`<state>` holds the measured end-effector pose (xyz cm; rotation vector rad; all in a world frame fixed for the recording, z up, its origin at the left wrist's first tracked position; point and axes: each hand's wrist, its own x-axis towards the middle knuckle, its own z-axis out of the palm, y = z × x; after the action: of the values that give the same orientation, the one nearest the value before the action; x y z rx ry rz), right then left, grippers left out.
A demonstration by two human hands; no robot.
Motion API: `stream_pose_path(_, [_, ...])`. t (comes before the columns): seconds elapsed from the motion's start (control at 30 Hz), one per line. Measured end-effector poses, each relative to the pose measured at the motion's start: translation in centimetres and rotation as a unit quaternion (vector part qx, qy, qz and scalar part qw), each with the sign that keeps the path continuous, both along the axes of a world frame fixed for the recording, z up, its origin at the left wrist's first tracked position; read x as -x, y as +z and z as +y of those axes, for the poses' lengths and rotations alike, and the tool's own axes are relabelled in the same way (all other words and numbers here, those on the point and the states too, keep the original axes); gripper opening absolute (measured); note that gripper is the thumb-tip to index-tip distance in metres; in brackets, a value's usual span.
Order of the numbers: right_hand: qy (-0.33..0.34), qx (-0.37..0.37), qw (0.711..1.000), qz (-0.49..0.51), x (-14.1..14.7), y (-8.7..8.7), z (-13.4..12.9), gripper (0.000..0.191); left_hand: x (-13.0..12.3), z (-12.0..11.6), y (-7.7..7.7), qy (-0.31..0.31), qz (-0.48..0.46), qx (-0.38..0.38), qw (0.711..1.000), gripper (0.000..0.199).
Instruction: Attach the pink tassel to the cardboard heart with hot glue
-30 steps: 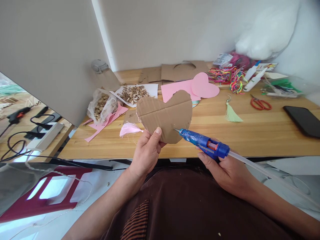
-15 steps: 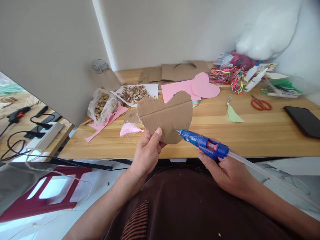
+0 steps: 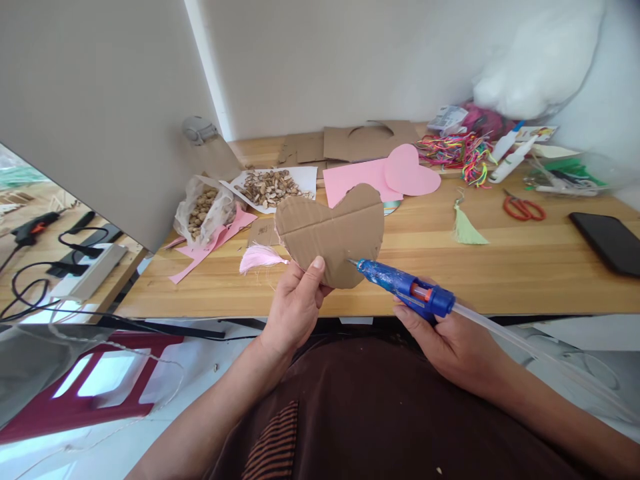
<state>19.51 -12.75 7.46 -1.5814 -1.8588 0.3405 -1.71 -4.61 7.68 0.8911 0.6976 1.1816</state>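
Observation:
My left hand (image 3: 295, 303) pinches the lower edge of a brown cardboard heart (image 3: 333, 230), thumb on the front and fingers behind it. A blue hot glue gun (image 3: 400, 283) is gripped in my right hand (image 3: 445, 340), with a long clear glue stick (image 3: 520, 350) running out of its back end. The gun's metal nozzle points left and sits at the heart's lower right face; whether it touches the cardboard I cannot tell. Just left of the heart lies a pink tassel (image 3: 263, 257) on the wooden table (image 3: 430, 263).
Behind the heart are pistachio-like shells on white paper (image 3: 305, 179), a bag of nuts (image 3: 203, 210) and a pink paper heart (image 3: 410, 172). To the right lie a green tassel (image 3: 467, 223), orange scissors (image 3: 523, 208) and a black phone (image 3: 607, 241). A power strip (image 3: 90, 273) stands at left.
Almost nothing differs. The heart and the glue gun have shifted very slightly, with both hands keeping their hold.

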Motion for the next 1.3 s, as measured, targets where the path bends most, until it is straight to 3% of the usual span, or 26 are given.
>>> stream_pose_path(0.43, [0.017,0.008,1.0,-0.008,0.02,0.84,0.14,0.028,0.08,0.16,-0.59,0.004,0.002,0.002,1.0,0.038])
stream_pose_path(1.3, [0.022,-0.016,1.0,-0.001,0.32,0.36,0.31,0.019,0.26,0.21,-0.65,0.006,-0.004,0.012,1.0,0.032])
